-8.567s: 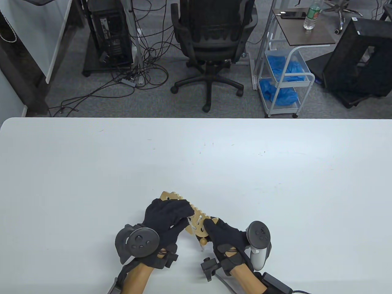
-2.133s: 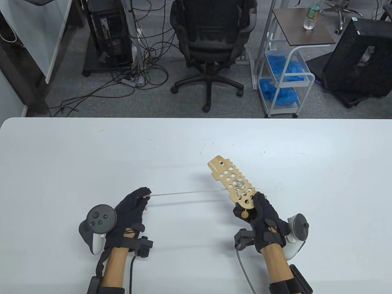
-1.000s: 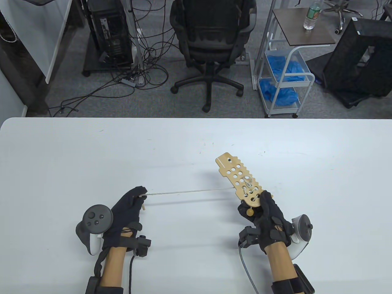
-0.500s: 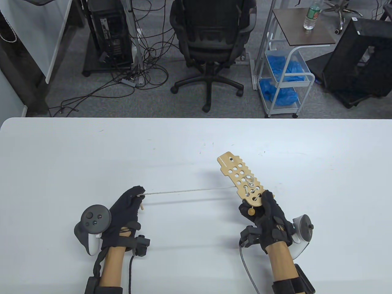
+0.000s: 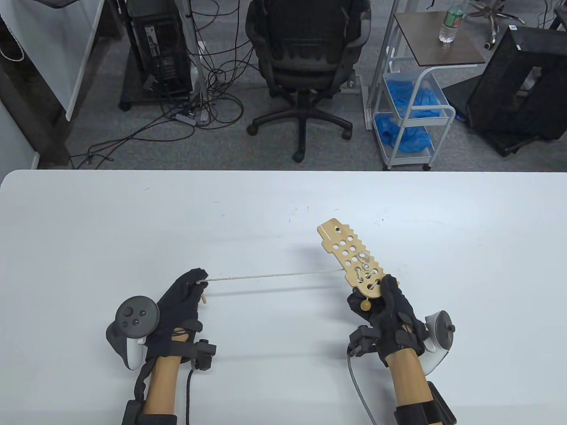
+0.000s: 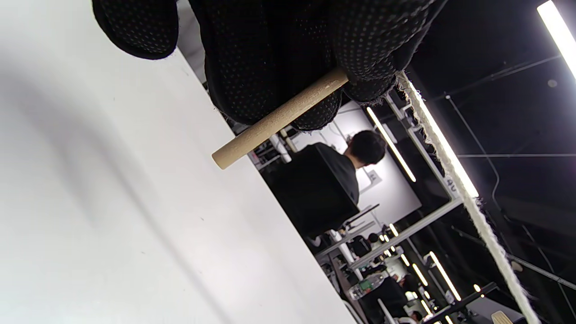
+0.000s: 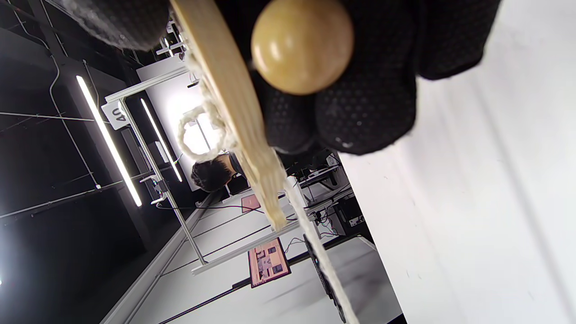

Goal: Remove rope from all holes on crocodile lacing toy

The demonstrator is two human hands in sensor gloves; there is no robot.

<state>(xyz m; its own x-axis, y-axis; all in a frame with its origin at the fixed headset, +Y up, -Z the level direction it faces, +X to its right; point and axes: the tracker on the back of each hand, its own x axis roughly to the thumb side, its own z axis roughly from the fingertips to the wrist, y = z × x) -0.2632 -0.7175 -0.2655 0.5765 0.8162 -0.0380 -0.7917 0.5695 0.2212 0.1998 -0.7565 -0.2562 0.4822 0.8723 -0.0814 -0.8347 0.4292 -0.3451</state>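
While the tan, hole-dotted crocodile board [image 5: 353, 261] stood tilted at lower right of the table view, the right hand [image 5: 386, 311] gripped its near end beside a wooden bead [image 5: 366, 305]. Since half a second before, little had shifted. The rope [image 5: 270, 276] ran taut leftward to the left hand [image 5: 180, 305], which pinched its wooden needle [image 6: 278, 119].

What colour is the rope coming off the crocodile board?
Off-white; the rope shows best in the left wrist view.

The right hand [image 5: 390, 312] covers the near end of the crocodile toy [image 5: 352, 261], and how many holes the rope [image 5: 270, 276] threads is too small to tell.
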